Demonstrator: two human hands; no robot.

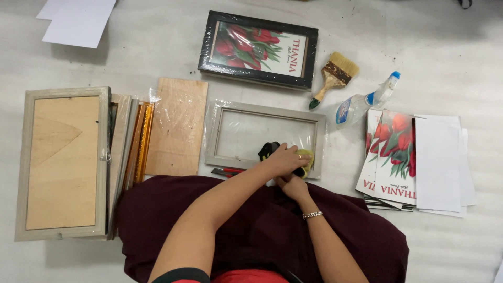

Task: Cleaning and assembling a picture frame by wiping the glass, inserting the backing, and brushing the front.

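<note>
A grey picture frame (pixel 264 111), still partly in clear plastic wrap, lies flat on the floor in front of me. My left hand (pixel 285 157) reaches across and presses a yellow cloth (pixel 307 156) onto the frame's near right corner, with a black bunch (pixel 269 149) beside the fingers. My right hand (pixel 293 186), a metal bracelet on its wrist, sits just below at the frame's near edge. Its fingers are tucked under my left hand and hidden.
Black frame with a tulip print (pixel 310 52), paintbrush (pixel 335 73) and spray bottle (pixel 361 102) lie beyond. Tulip prints (pixel 390 157) and white sheets (pixel 437 162) are on the right. Wooden backing board (pixel 175 126), stacked frames (pixel 63 162), red-handled tool (pixel 228 171) sit left.
</note>
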